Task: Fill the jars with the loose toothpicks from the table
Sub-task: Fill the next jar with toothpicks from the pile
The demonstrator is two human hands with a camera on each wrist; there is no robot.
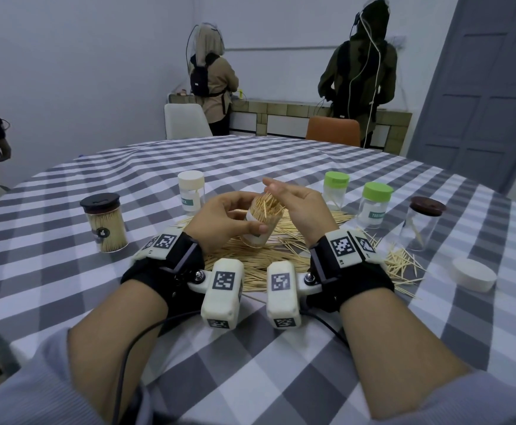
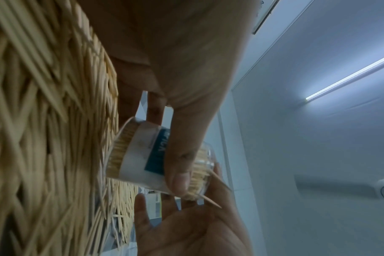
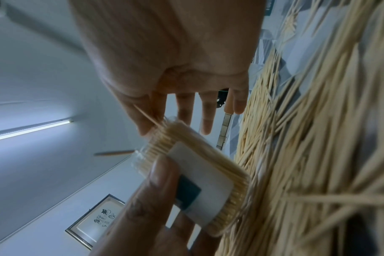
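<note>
My left hand grips a clear white-labelled jar, tilted and packed with toothpicks, just above the big pile of loose toothpicks. My right hand arches over the jar mouth with its fingers fairly straight, touching the protruding tips. In the left wrist view my left thumb presses the jar, and my right hand lies open below the mouth. In the right wrist view my right hand spreads over the jar, with one toothpick sticking out by the thumb.
On the checked tablecloth stand a full black-lidded jar, a cream-lidded jar, two green-lidded jars and a nearly empty brown-lidded jar. A loose white lid lies beside a smaller toothpick scatter. People stand beyond the table.
</note>
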